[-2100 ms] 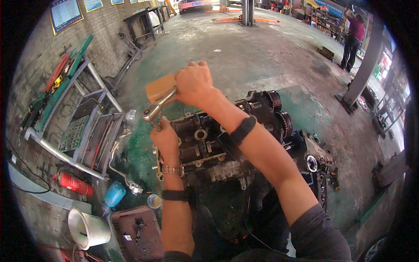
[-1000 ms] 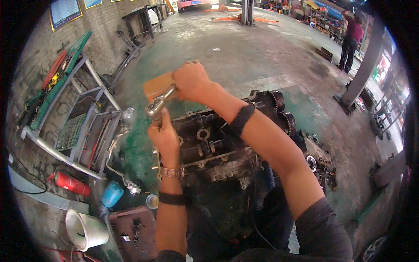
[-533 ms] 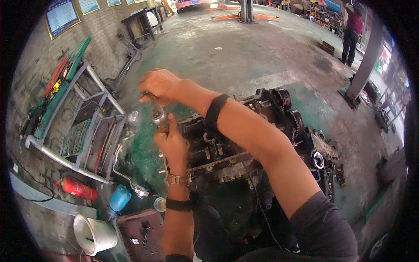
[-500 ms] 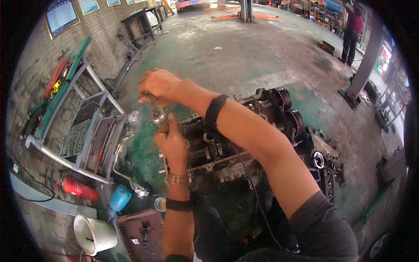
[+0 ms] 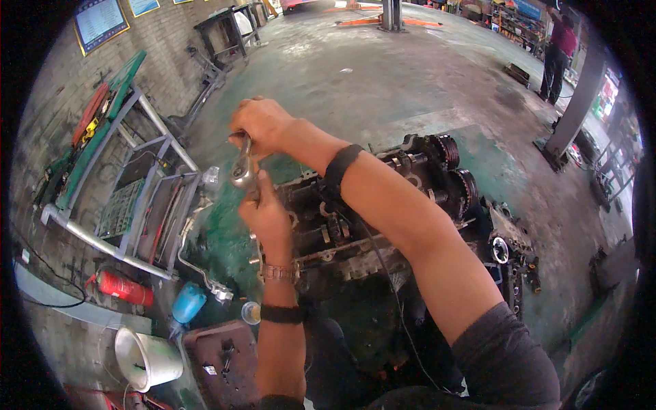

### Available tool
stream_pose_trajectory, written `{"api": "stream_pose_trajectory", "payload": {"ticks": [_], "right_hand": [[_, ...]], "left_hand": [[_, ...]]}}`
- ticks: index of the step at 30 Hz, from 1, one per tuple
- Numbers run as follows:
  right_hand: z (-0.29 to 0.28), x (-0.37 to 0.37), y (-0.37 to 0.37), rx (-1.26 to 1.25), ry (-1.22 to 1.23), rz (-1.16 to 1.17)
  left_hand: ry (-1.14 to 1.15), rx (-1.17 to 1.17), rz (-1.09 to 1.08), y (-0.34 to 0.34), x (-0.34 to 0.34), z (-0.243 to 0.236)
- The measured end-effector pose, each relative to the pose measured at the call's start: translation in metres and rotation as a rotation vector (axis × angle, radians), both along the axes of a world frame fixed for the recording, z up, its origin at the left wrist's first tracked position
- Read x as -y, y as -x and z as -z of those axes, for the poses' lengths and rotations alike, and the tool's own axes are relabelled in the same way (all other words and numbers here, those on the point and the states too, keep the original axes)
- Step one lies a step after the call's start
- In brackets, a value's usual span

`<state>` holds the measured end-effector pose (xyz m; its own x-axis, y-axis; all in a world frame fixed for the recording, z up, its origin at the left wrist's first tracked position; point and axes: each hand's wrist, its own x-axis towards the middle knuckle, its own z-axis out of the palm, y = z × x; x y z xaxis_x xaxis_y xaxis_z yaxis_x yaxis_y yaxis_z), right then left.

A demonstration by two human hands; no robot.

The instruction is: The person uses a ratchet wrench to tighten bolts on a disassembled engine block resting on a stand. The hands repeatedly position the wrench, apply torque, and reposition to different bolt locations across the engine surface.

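One silver, round-headed metal ratchet wrench (image 5: 243, 168), clenched by its handle in the right hand (image 5: 262, 124), likely for leverage; apparently pinched under its head by the curled left hand (image 5: 266, 219), for steadiness; just right of that hand, dark, oily metal engine assembly (image 5: 359, 265).

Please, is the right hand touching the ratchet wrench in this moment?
Touching. The head view shows it: the handle of the ratchet wrench runs into the curled fingers of the right hand, with no gap visible.
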<state>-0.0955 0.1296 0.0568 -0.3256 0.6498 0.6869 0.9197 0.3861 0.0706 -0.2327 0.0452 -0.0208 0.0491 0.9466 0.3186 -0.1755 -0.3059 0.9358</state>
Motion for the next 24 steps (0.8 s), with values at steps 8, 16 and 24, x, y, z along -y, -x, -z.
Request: {"api": "stream_pose_trajectory", "payload": {"ticks": [8, 16, 24], "right_hand": [[-0.002, 0.007, 0.002, -0.006, 0.123, 0.089], [-0.005, 0.017, 0.002, 0.011, 0.123, 0.205], [-0.009, 0.027, 0.001, -0.002, 0.145, 0.274]], "left_hand": [[-0.022, 0.051, 0.009, -0.002, 0.002, 0.000], [0.007, 0.059, -0.024, -0.004, -0.001, 0.001], [0.000, 0.025, -0.040, -0.006, -0.011, 0.009]]}}
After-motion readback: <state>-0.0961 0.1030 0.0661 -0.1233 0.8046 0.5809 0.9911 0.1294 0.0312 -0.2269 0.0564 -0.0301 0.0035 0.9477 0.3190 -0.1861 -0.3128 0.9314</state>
